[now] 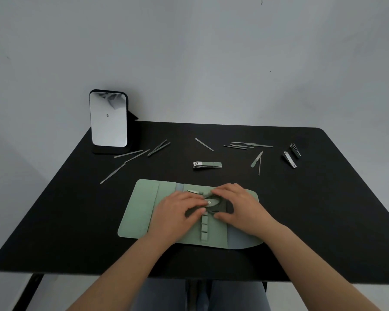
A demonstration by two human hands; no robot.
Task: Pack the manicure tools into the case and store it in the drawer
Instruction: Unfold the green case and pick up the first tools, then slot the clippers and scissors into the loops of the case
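Note:
A pale green case [142, 207] lies unfolded flat on the black table [54, 221], near its front edge. Both my hands rest on the case's middle panel. My left hand [177, 212] and my right hand [240, 205] hold between their fingertips a dark green nipper-like tool [213, 204] with a silver pivot, lying across the case's strap loops. A small silver tool [194, 191] lies in the case just above. Loose on the table behind are a green nail clipper [207, 165], tweezers [158, 148] and several thin metal tools [248, 145].
A standing mirror [108, 120] with a black frame is at the table's back left corner. Two smaller clippers [292, 156] lie at the back right. A grey wall rises behind the table. No drawer is in view.

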